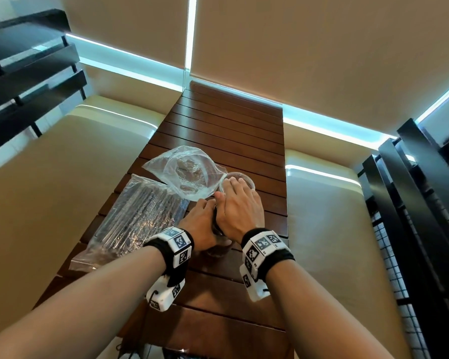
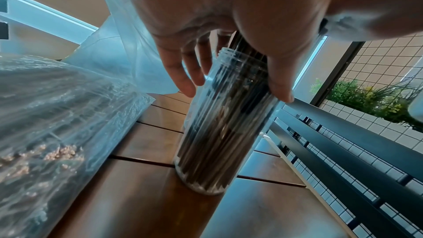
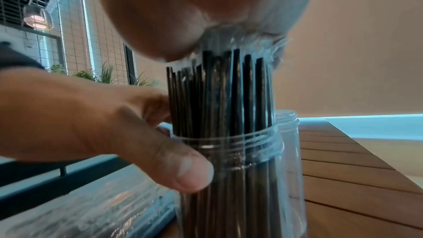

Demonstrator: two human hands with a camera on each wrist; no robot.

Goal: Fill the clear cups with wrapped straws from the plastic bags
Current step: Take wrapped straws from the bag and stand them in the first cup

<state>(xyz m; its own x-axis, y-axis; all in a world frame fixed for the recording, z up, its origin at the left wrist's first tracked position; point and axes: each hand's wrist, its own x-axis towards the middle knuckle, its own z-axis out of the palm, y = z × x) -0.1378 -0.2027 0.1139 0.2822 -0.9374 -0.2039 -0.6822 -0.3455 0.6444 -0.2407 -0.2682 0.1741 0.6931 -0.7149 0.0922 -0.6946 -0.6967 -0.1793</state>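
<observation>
A tall clear cup (image 2: 219,133) packed with dark wrapped straws (image 3: 219,93) stands on the slatted wooden table (image 1: 233,130). My left hand (image 1: 201,221) grips this cup just below its threaded rim, thumb (image 3: 183,169) on one side and fingers (image 2: 183,79) on the other. My right hand (image 1: 240,203) lies flat over the straw tops, palm (image 3: 201,12) pressing down on them. A second clear cup (image 1: 241,177) stands just beyond my right fingertips, its inside partly hidden.
A full plastic bag of straws (image 1: 135,218) lies left of the cup. A limp, open bag (image 1: 184,174) that looks empty sits behind it. Cream benches flank the table, and dark railings (image 1: 412,203) stand to the right.
</observation>
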